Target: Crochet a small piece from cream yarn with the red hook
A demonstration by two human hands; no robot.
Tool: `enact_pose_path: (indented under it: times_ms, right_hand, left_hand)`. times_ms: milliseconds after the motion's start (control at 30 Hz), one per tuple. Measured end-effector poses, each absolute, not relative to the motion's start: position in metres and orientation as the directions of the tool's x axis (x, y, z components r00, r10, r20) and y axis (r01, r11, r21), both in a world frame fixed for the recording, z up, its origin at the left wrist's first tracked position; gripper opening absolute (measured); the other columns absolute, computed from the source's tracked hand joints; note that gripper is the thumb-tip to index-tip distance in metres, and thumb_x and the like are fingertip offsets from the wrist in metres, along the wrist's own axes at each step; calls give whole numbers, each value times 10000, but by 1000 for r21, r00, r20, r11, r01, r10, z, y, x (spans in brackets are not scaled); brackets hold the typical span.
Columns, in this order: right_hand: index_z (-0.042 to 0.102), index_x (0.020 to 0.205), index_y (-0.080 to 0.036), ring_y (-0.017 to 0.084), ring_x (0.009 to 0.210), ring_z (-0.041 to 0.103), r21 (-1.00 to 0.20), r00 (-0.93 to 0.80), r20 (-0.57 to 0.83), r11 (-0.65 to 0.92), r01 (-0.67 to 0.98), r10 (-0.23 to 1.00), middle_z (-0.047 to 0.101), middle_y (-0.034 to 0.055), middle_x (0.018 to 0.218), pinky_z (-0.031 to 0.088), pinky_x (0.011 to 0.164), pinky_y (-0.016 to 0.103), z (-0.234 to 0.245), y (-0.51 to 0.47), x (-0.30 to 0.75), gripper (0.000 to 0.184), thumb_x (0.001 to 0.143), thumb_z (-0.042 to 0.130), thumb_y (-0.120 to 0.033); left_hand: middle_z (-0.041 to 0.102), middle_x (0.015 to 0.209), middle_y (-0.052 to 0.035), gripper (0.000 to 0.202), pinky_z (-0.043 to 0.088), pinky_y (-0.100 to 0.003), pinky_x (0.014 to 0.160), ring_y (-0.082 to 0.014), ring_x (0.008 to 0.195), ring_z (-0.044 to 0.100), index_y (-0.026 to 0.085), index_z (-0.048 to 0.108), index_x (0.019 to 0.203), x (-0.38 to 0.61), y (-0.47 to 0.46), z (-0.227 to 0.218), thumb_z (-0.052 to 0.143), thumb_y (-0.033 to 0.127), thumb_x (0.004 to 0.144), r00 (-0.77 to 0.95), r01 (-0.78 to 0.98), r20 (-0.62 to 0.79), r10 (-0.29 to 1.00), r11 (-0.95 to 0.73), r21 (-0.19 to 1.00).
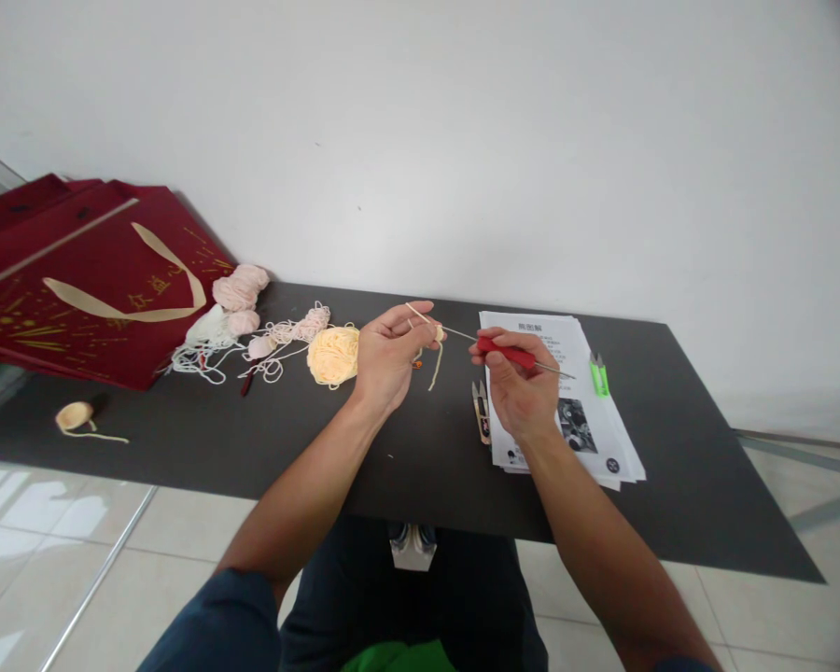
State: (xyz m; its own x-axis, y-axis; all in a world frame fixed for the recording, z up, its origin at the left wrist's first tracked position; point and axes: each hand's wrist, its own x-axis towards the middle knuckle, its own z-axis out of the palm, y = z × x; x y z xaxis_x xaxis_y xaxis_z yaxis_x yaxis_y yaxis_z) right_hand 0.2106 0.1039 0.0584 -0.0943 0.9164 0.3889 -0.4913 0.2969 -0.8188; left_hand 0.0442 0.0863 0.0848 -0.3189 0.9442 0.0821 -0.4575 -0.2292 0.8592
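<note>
My left hand (390, 353) is closed in a pinch on a small cream crochet piece (438, 333), with a strand of cream yarn running over its fingers and a loose tail hanging down. My right hand (519, 383) grips a red-handled crochet hook (508, 353); its thin metal tip points left toward the crochet piece. Both hands hover above a dark table (406, 448). A ball of cream yarn (334, 355) lies just left of my left hand.
A stack of printed sheets (588, 420) lies under my right hand, with green thread snips (598, 374) on it and another pair of snips (481, 411) beside it. Pink yarn balls (240, 287) and tangled strands, a dark red gift bag (98, 280), and a small cream crochet cup (74, 415) sit at the left.
</note>
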Motion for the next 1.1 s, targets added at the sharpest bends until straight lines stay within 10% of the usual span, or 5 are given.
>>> enact_pose_path:
  times_ms: [500,1100]
  right_hand:
    - [800,933,-253,105,840,812,-784,-185,32,-91,-614,982,844,-17,955,672,765,165,58,96,193,192,837,849,-412]
    - [760,897,-253,65,807,772,-733,-223,25,-134,-667,975,824,-33,976,641,733,124,62,94,191,163,862,831,-395]
  left_hand:
    - [716,839,12,415,523,-212,689,-81,732,641,212,753,1096,49,83,80,823,118,697,-368,-292,235,900,-352,889]
    - [584,767,52,571,524,-261,749,-107,740,597,228,645,1300,55,76,78,677,66,753,-372,78,390,842,-391,917]
